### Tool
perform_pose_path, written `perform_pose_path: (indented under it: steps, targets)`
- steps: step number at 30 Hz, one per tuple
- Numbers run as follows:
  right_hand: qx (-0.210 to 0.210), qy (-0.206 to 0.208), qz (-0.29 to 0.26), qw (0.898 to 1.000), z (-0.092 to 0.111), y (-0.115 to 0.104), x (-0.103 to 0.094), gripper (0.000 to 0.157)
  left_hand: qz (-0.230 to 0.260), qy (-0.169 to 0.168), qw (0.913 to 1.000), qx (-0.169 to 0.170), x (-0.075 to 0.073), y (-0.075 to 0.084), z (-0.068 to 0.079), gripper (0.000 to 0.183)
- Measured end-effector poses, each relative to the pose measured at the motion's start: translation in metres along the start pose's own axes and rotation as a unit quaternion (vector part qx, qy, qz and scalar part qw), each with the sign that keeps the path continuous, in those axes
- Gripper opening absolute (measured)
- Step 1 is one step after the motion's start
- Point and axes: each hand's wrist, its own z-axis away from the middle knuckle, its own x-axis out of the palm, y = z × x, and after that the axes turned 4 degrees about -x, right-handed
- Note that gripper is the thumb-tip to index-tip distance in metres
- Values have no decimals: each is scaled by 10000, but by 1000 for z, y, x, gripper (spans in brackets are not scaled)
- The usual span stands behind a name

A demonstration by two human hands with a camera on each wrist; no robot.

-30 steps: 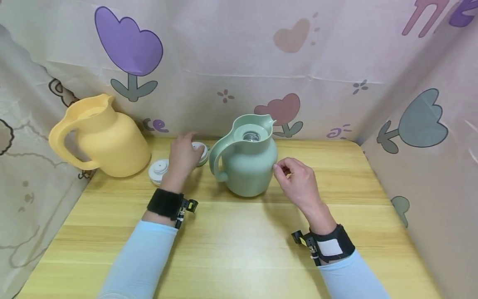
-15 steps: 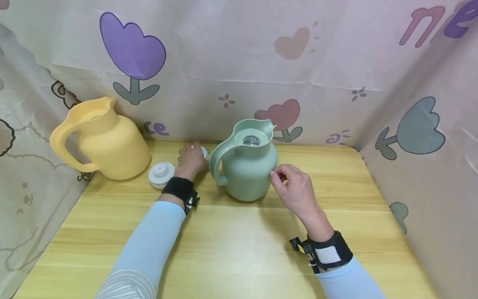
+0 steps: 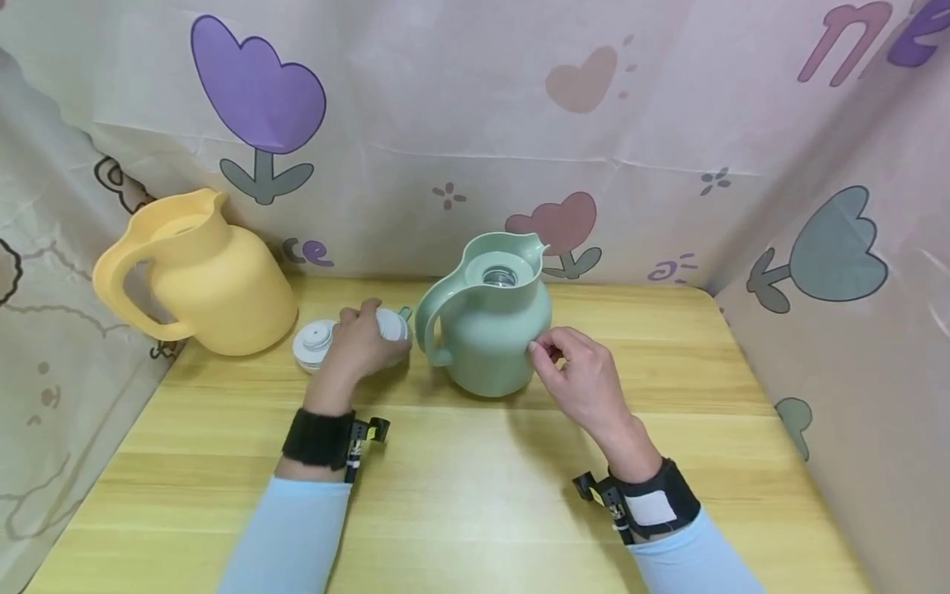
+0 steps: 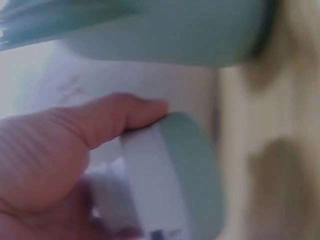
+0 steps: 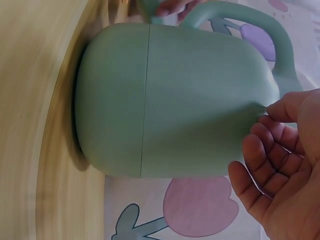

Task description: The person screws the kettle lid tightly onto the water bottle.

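Note:
My left hand [image 3: 364, 342] grips a white-and-green jug lid [image 3: 392, 325] by its edge, thumb on the near side. In the left wrist view this lid [image 4: 170, 170] is tipped on its side, clear of the table. Just right of it stands the green jug [image 3: 493, 334], upright, its round mouth uncovered and its handle to the left. My right hand [image 3: 582, 375] is at the jug's right side with fingers loosely curled, holding nothing. Whether its fingertips touch the jug, I cannot tell. A second white lid [image 3: 312, 341] lies on the table, partly behind my left hand.
A yellow jug [image 3: 215, 285] stands at the back left of the wooden table [image 3: 460, 487]. A patterned cloth [image 3: 445, 107] hangs behind the table and along both sides.
My left hand reached down to the lid beside the green jug, took hold of it, and has drawn it up and slightly nearer. The right hand stays almost still; the jugs have not moved.

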Motion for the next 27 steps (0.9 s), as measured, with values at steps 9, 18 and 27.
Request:
perform_pose_path:
  steps: [9, 18, 27]
  targets:
    - [-171, 108, -77, 9998, 0, -8, -4, 10, -335, -657, 9950, 681, -64, 6, 81, 93]
    - [-292, 362, -480, 9978, 1, -21, -13, 7, 258, -632, 9794, 1899, -87, 19, 144, 79]
    - [-213, 544, -1242, 9905, 2, -33, -16, 3, 1807, -513, 9397, 2859, -57, 54, 137, 79]
